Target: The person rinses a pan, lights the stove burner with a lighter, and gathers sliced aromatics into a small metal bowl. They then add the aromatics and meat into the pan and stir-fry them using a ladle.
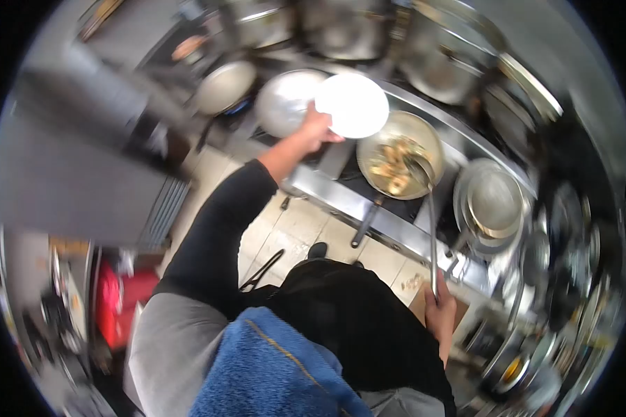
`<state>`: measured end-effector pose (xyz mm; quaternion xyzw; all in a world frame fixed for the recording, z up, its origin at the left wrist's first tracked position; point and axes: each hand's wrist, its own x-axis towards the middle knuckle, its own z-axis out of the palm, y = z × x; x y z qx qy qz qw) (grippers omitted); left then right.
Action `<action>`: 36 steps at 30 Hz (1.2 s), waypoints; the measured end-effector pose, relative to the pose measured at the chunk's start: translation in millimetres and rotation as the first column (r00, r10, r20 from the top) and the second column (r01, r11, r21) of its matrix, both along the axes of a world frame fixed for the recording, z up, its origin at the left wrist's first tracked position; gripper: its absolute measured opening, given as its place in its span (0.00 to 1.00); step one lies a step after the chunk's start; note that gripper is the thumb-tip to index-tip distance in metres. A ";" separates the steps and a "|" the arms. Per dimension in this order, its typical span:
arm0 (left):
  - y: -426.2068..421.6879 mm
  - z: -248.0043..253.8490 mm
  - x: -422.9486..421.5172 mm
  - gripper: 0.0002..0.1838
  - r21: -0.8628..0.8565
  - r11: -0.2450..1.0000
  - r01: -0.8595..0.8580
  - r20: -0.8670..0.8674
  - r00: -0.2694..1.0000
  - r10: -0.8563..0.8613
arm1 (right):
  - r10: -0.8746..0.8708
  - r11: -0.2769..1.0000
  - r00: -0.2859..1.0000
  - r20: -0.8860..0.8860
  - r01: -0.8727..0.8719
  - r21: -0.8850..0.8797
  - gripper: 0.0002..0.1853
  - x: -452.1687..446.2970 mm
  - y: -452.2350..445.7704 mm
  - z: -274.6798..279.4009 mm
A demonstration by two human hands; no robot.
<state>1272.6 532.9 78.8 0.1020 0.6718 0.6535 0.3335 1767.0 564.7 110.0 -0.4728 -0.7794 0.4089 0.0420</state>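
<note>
My left hand (316, 130) grips the edge of a white plate (355, 105), held over the stove just left of a frying pan (430, 132). Pieces of food (394, 161), pale and yellowish, lie in that pan. Closed around the long handle of a metal ladle (433, 236) is my right hand (441, 313), down near my body. The ladle's bowl rests in the pan among the food, at its right side. A dark pan handle (366, 222) points toward me over the stove's front edge.
Large pots (346, 31) line the back. A pale pan (226, 87) and a shiny metal bowl (285, 104) are at left. Right of the frying pan sits a strainer (495, 198) over a wider pan. A steel counter (62, 160) stands left; stacked pans crowd the far right.
</note>
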 end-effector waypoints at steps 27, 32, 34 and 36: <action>-591.1 -376.4 620.9 0.18 -0.959 -0.244 -0.143 -0.260 0.785 0.563 | -0.145 0.958 0.984 0.101 0.165 -0.233 0.17 -80.4 71.1 -18.7; -613.8 -400.2 632.4 0.28 -0.967 -0.221 -0.131 -0.244 0.735 0.633 | -0.171 0.957 0.983 -0.061 0.151 -0.249 0.09 -60.2 56.5 -9.0; -596.6 -383.2 572.3 0.31 -0.964 -0.208 -0.166 -0.266 0.612 0.745 | -0.168 0.969 0.980 -0.111 0.143 -0.202 0.09 -55.7 51.5 -3.8; -571.9 -386.2 503.8 0.27 -0.733 0.111 -0.672 0.175 -0.028 0.984 | -0.155 0.981 0.982 -0.104 0.141 -0.131 0.11 -31.5 61.4 -21.4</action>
